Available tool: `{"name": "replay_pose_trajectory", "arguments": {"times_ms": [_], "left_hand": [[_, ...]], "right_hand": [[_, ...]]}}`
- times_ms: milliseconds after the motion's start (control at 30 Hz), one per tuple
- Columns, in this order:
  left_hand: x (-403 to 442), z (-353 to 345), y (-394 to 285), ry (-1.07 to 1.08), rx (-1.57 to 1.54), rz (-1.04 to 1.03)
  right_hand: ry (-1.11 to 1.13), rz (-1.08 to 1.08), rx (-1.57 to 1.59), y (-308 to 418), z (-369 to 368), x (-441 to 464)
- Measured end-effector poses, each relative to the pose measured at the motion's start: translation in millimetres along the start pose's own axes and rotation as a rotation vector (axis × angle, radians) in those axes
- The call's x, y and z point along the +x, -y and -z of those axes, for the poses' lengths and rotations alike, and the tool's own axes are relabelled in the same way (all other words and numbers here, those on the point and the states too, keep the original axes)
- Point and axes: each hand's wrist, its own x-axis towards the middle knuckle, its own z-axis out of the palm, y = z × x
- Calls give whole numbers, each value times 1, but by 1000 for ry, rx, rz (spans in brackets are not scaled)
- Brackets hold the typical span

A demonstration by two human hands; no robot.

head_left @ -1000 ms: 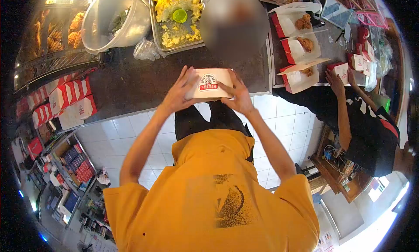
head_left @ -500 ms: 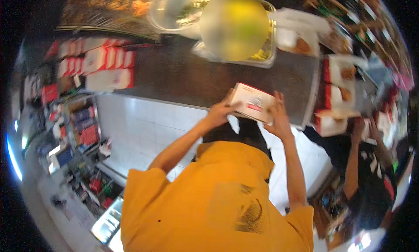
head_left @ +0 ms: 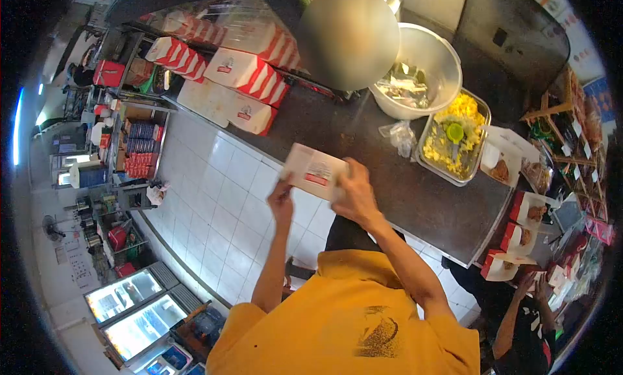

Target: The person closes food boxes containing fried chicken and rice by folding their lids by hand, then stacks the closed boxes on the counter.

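Between my two hands is a closed white and red food box (head_left: 314,172) with a printed logo, held up at the near edge of the dark counter. My left hand (head_left: 281,198) grips its left side near the lower corner. On the opposite end, my right hand (head_left: 355,192) has its fingers wrapped round the side. To the upper left, similar closed boxes (head_left: 243,74) stand in stacked rows on the counter. The fingers' far sides are hidden behind the box.
A metal tray of yellow food (head_left: 457,139) with a green cup sits beside a large translucent tub (head_left: 422,70). Open boxes with brown food (head_left: 527,213) line the counter's right end. A co-worker in black (head_left: 529,323) works there. Tiled floor (head_left: 224,213) lies at left.
My view has turned toward the left. Both hands have carried the food box leftward, closer to the stacked boxes. The co-worker's hands remain at the right end.
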Motion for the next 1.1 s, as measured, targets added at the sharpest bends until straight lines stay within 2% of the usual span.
{"name": "replay_pose_trajectory", "arguments": {"times_ms": [33,67,100,133,200,233,333,367,400,500,567,633,667,767,800,833,867,900,933,967,1000,1033,1067,1100], "left_hand": [[28,26,13,-84,-123,18],[62,48,4,-155,13,102],[91,62,-15,-174,-103,51],[124,79,-14,-236,-168,143],[185,102,3,-263,-172,82],[212,106,17,-255,-146,26],[258,90,57,-230,80,225],[269,89,112,-168,57,126],[274,83,138,-150,71,109],[276,74,163,-173,161,140],[282,75,179,-162,181,153],[292,76,194,-172,160,178],[294,73,185,-210,153,191],[275,70,151,-542,144,246],[257,66,139,-668,91,242],[229,59,125,-724,27,218],[200,72,167,-474,600,-84],[174,52,147,-432,288,-117],[133,27,109,-383,-17,-145],[106,10,93,-265,212,-376],[89,-8,91,-145,234,-111],[53,-44,72,-131,-198,-61],[22,-72,23,33,10,113],[-5,-102,-3,153,20,60]], "right_hand": [[69,-46,19,28,-14,34],[66,19,-1,46,-31,64],[63,21,-16,65,-53,96],[56,17,-5,80,-71,126],[37,3,47,107,-102,183],[27,-5,89,114,-115,206],[-120,91,-39,86,-185,247],[-132,121,0,86,-187,248],[-150,147,38,83,-184,239],[-93,252,122,55,-140,182],[170,107,84,17,-104,121],[121,-103,260,-17,-45,52],[-141,-128,302,-31,-14,20],[-618,-586,-72,-92,72,-67],[-766,-808,-129,-105,105,-89],[-951,-882,-167,-151,122,-120],[-1062,-838,-298,-186,141,-142],[-1162,-792,-425,-218,163,-157],[-1234,-971,-238,-253,185,-162],[-1285,-1146,-32,-283,204,-163],[-1255,-1166,184,-288,223,-153],[-1215,-1178,401,-291,239,-141],[-1206,-1178,362,-326,238,-136],[-1200,-1177,321,-359,232,-128]]}}
